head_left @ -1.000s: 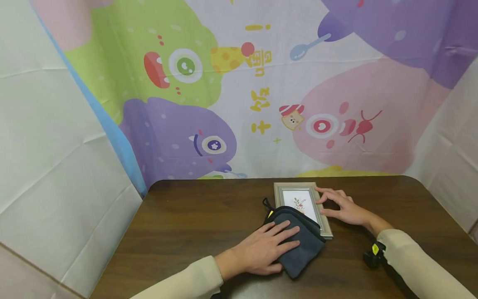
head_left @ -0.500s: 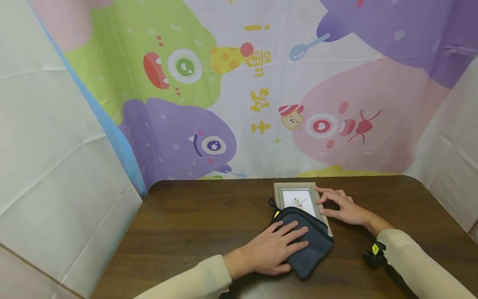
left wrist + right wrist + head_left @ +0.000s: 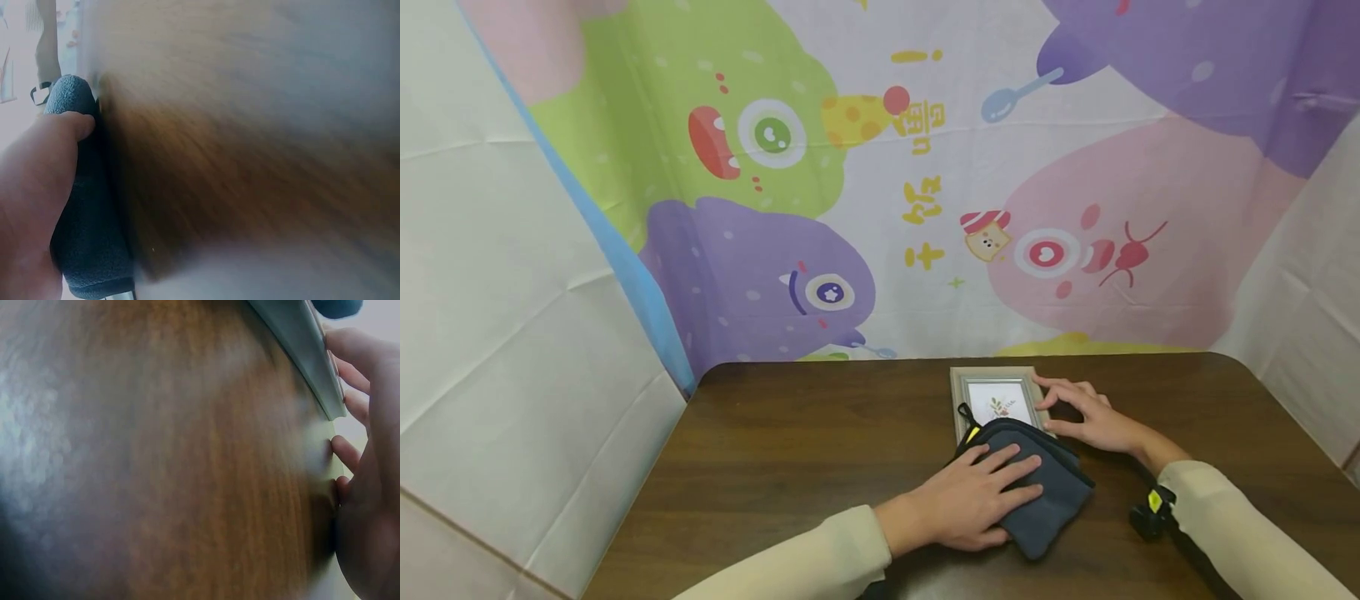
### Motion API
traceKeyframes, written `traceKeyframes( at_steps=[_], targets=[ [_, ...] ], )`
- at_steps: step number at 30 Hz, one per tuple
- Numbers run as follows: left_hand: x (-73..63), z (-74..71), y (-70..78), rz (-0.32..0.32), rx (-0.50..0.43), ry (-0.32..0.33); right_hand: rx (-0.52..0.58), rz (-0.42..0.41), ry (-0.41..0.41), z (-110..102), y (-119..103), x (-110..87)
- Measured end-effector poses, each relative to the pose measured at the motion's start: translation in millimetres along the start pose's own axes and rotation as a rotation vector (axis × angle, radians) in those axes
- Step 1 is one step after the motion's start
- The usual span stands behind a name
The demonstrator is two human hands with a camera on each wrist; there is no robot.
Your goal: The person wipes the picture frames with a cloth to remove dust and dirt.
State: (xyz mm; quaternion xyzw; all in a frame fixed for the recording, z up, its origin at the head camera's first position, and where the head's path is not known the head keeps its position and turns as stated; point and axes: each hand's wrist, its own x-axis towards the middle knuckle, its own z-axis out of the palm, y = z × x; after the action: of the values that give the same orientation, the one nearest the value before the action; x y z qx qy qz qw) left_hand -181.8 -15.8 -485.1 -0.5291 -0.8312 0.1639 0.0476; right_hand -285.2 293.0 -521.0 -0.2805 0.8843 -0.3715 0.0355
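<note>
A dark grey zip pouch (image 3: 1048,492) with black edging and a loop lies slanted over the near part of a picture frame (image 3: 956,400). My left hand (image 3: 970,504) rests flat on the pouch with its fingers spread; in the left wrist view its thumb lies along the pouch's fuzzy side (image 3: 94,237). The frame is pale, with a silver inner border and a small floral print (image 3: 1000,404). At its right edge, my right hand (image 3: 1093,417) touches the side with loosely bent fingers. The right wrist view shows those fingertips (image 3: 337,447) by the frame's side (image 3: 300,356).
The brown wooden table (image 3: 790,433) has rounded far corners. Behind it hangs a cartoon-printed cloth (image 3: 917,317), with white sheets at both sides. A black wrist device (image 3: 1150,512) with a cable sits by the right sleeve.
My left hand has slid the pouch to the right, so it covers more of the frame's lower right part. The frame and right hand have stayed in place.
</note>
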Motion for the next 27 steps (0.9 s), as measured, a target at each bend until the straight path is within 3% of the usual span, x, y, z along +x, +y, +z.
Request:
traceKeyframes(
  at_steps=[9, 27],
  targets=[
    [7.7, 1.0, 3.7, 0.006, 0.013, 0.000, -0.003, -0.014, 0.001, -1.0, 1.9, -0.7],
    [1.0, 3.8, 2.1, -0.006, 0.053, 0.009, 0.001, -0.002, -0.007, -1.9, -1.1, -1.1]
  ],
)
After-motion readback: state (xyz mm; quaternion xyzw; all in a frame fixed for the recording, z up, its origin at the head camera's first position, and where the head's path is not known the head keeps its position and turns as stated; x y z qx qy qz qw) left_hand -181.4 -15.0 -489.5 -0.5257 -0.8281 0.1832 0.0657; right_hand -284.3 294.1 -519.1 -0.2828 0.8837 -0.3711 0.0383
